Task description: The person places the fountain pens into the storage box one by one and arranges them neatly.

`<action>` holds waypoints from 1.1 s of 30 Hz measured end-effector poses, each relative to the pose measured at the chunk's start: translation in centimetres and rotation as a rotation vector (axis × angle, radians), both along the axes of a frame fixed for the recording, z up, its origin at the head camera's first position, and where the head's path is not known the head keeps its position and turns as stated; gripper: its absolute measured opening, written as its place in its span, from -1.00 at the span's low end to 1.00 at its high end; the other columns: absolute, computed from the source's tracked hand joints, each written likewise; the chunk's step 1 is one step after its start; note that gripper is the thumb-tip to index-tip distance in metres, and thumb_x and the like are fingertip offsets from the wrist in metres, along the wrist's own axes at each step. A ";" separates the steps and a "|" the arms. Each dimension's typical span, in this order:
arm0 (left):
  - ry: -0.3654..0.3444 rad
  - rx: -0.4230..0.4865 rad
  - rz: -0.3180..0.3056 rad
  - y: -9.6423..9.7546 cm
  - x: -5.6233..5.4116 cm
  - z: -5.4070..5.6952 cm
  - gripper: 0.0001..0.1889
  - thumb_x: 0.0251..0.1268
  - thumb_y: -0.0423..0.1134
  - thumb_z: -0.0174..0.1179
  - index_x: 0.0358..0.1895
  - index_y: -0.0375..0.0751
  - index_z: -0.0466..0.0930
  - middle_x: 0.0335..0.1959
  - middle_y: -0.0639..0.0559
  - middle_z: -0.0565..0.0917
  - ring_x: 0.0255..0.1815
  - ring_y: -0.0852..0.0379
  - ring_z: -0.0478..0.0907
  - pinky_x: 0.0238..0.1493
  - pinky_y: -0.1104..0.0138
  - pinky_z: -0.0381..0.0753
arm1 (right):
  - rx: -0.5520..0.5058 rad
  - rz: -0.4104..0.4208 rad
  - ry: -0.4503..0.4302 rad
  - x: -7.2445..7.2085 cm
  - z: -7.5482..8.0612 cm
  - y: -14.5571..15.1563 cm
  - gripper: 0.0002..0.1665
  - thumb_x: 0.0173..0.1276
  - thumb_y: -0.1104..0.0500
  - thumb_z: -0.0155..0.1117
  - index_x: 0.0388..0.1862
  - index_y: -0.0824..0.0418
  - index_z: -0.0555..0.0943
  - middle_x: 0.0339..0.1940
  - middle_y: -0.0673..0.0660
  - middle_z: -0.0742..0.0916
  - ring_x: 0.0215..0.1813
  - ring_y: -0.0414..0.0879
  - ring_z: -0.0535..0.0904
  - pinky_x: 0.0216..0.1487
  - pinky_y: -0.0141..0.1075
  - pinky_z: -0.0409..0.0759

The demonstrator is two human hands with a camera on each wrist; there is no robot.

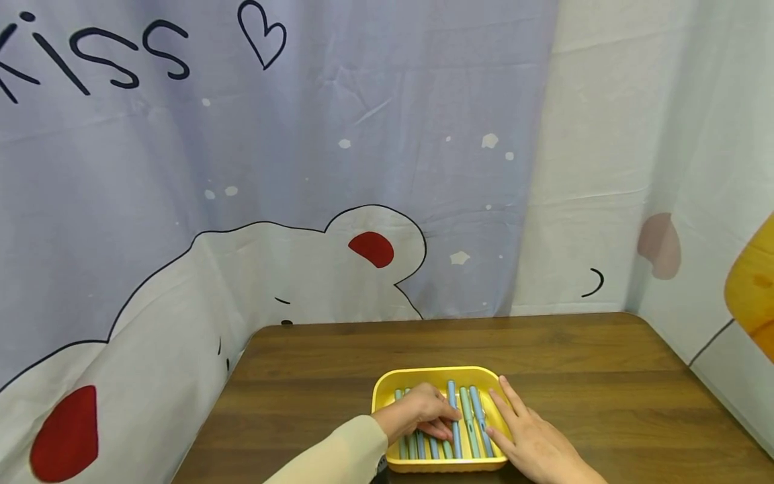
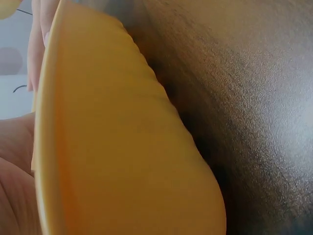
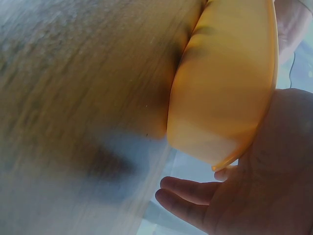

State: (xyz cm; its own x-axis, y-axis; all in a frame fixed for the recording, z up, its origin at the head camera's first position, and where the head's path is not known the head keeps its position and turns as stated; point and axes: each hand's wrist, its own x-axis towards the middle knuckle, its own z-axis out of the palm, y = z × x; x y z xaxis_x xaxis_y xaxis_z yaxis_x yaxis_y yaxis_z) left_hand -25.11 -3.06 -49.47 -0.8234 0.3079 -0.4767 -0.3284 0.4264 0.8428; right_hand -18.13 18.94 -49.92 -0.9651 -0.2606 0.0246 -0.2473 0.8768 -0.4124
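Note:
A yellow plastic tray [image 1: 438, 466] sits near the table's front edge, with blue and green pens lying side by side inside it. My left hand [image 1: 426, 410] reaches over the left part of the tray, its curled fingers pinching a blue pen [image 1: 451, 393] near the middle. Under that hand, several pens are partly hidden. Right of it lie a green pen [image 1: 468, 413] and another blue pen [image 1: 480, 417]. My right hand [image 1: 532, 437] rests on the tray's right rim with its fingers spread and straight. In the right wrist view, its palm is beside the tray's wall [image 3: 220, 93].
The brown wooden table [image 1: 314, 376] extends behind the tray and to both sides. A printed cloth [image 1: 375, 161] with cartoon shapes hangs along the table's back edge and sides.

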 end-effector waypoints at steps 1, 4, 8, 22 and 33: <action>-0.001 -0.006 -0.001 0.1 0.0 0.0 -0.81 0.27 -0.29 0.41 -0.47 -0.30 0.70 -0.56 -0.17 0.75 -0.73 0.26 0.62 -0.63 0.47 0.62 | 0.001 0.000 0.004 0.0 0.0 0.0 -0.13 0.50 -0.33 0.09 0.59 0.13 0.28 0.69 0.13 0.13 0.33 0.35 0.49 0.03 0.23 0.60; -0.003 -0.026 -0.003 0.2 0.1 0.1 -0.77 0.26 -0.27 0.42 -0.51 -0.32 0.71 -0.57 -0.17 0.75 -0.75 0.27 0.60 -0.67 0.49 0.59 | 0.002 0.002 0.014 -0.1 0.0 -0.1 -0.13 0.50 -0.32 0.09 0.58 0.13 0.29 0.68 0.13 0.14 0.33 0.34 0.49 0.02 0.22 0.60; 0.003 -0.054 -0.002 0.4 0.2 0.1 -0.73 0.24 -0.26 0.43 -0.56 -0.35 0.71 -0.60 -0.15 0.74 -0.76 0.27 0.60 -0.70 0.49 0.57 | 0.006 0.005 0.026 0.0 0.0 -0.1 -0.15 0.51 -0.31 0.09 0.58 0.14 0.30 0.68 0.14 0.14 0.35 0.33 0.48 0.06 0.21 0.60; 0.053 -0.104 0.003 0.7 0.2 0.3 -0.74 0.29 -0.28 0.38 -0.53 -0.36 0.71 -0.58 -0.12 0.75 -0.71 0.21 0.67 -0.71 0.49 0.56 | 0.008 0.007 0.025 0.0 0.1 0.1 -0.15 0.51 -0.30 0.09 0.59 0.15 0.29 0.68 0.15 0.13 0.36 0.34 0.47 0.08 0.21 0.59; 0.124 0.059 -0.032 -2.0 -0.6 1.9 -0.77 0.44 -0.24 0.21 -0.09 -0.39 0.64 -0.40 -0.18 0.75 -0.59 0.13 0.71 -0.59 0.38 0.67 | -0.001 0.003 0.018 0.1 0.0 0.1 -0.13 0.49 -0.33 0.10 0.58 0.14 0.29 0.68 0.14 0.15 0.34 0.35 0.49 0.05 0.22 0.60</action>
State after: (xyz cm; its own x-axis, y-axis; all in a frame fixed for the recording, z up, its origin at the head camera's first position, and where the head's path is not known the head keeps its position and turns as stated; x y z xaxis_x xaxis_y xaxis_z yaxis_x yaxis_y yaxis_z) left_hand -25.74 -5.05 -47.57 -0.8642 0.3595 -0.3521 -0.2073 0.3833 0.9001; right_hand -18.07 19.05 -49.92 -0.9637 -0.2635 0.0420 -0.2573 0.8757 -0.4086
